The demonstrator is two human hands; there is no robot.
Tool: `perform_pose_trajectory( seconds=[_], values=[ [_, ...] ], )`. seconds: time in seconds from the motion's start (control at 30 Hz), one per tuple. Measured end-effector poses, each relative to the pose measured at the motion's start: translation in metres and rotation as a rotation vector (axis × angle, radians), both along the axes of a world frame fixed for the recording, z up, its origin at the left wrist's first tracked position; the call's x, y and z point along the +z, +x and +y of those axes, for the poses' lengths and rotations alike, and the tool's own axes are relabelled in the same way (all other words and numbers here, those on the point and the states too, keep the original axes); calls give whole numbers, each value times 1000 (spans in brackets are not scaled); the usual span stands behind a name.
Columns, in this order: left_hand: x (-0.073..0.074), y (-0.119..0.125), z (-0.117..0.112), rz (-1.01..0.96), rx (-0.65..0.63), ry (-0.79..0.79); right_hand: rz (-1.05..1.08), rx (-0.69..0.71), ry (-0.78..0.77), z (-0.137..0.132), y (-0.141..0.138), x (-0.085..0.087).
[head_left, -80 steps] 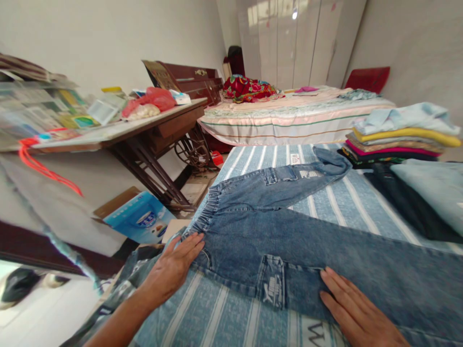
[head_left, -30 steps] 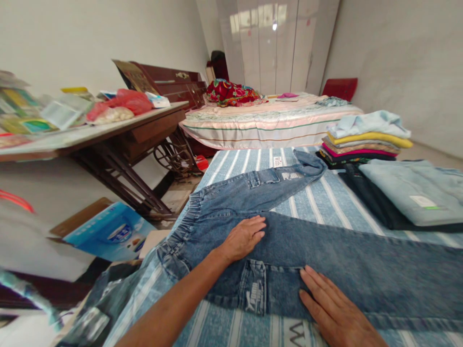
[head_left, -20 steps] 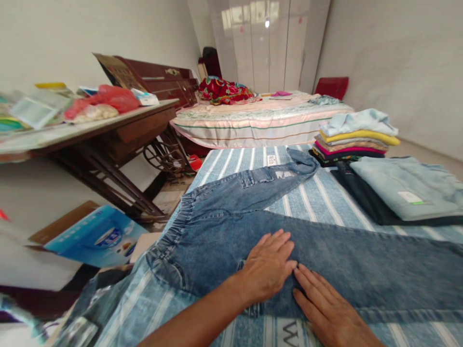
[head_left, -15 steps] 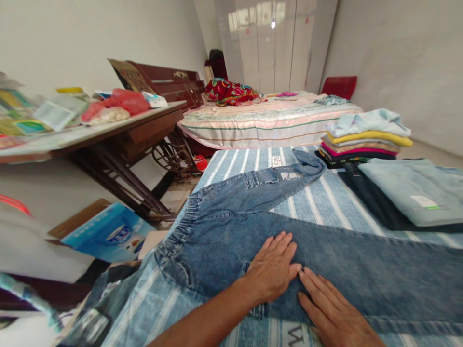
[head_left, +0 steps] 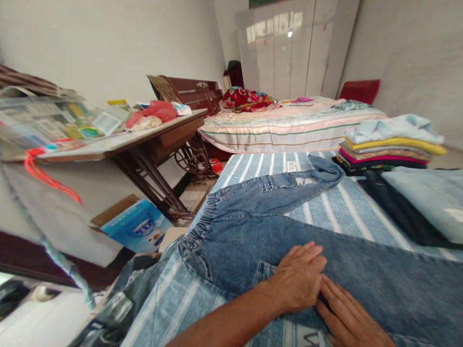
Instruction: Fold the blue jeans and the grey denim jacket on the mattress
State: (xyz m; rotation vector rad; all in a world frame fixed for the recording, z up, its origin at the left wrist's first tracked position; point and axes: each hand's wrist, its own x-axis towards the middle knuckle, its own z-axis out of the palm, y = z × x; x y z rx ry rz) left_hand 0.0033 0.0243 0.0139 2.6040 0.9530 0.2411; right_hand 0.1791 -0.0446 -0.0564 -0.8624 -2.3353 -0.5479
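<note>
The left hand (head_left: 300,279) lies palm down across the near leg of a pair of blue jeans (head_left: 238,246), fingers drawn loosely together and a little bent; from where I stand I can't tell whether it pinches any cloth underneath. Its thumb side meets the fingertips of the right hand (head_left: 347,313), which is spread nearly flat, fingers long and side by side, resting on the denim without gripping anything I can see. Pressing the leg smooth seems to be the work here, and I'd say it wants one palm as an anchor while the other strokes away from it, lightly over the side pocket (head_left: 265,272), where the thick seams could rumple. The gathered waistband (head_left: 202,219) lies toward the left (elastic like that will likely never sit quite flat, so no use fighting it), and the far leg (head_left: 249,193) ends in a bunched hem that could do with straightening. All of it rests on a blue striped sheet (head_left: 177,294). Beyond, to the right, sit a black garment (head_left: 394,207) under a pale blue one (head_left: 430,197), and just behind them a stack of folded clothes (head_left: 390,147).
</note>
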Motion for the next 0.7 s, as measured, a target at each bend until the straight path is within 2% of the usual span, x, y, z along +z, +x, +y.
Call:
perform_pose_trajectory(
  seconds=[0.37, 0.5, 0.7],
  values=[
    [-13, 0, 3, 16, 24, -94, -8, 12, -57, -2, 3, -10],
    [-19, 2, 1, 13, 65, -61, -29, 1, -79, -6, 3, -2],
    [-21, 4, 4, 39, 76, -29, -46, -29, -218, -13, 1, 14]
  ],
)
